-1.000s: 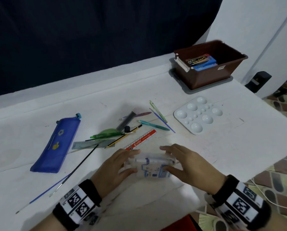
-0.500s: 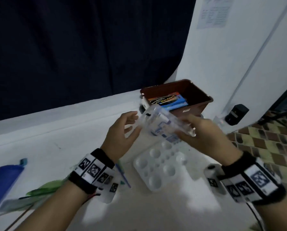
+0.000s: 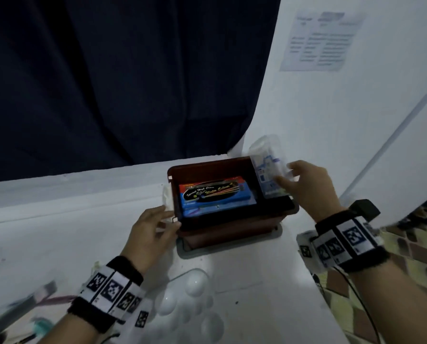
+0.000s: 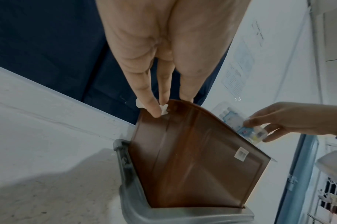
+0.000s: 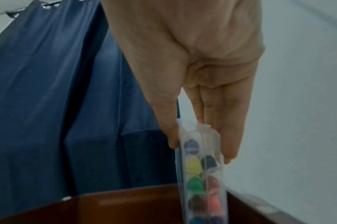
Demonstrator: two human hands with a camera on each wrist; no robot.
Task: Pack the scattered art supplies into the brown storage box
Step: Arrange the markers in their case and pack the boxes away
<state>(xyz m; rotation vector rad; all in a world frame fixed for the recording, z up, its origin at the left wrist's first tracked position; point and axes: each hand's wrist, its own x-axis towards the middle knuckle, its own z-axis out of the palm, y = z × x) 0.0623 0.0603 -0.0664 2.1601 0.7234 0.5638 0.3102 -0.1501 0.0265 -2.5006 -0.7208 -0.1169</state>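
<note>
The brown storage box [image 3: 234, 225] stands at the table's far right, with a blue watercolour box [image 3: 216, 198] lying inside. My right hand [image 3: 306, 187] grips a clear paint set case [image 3: 267, 170] by one end, tilted over the box's right end. In the right wrist view the case [image 5: 200, 171] shows coloured paint pots and dips below the brown rim [image 5: 125, 201]. My left hand [image 3: 155, 227] holds the box's left end. Its fingertips [image 4: 156, 112] press a white clip [image 4: 164, 109] on the rim, with the thumb at the corner.
A grey lid [image 3: 228, 248] lies under the box. A white mixing palette [image 3: 190, 301] sits on the table near me. Blurred pens [image 3: 36, 299] lie at the lower left. A white wall [image 3: 331, 108] rises right behind the box, and the table edge [image 3: 314, 281] drops off at right.
Both hands lifted the paint case off the table. The left hand let go and went to the box's left end, while the right hand carried the case over the box's right end.
</note>
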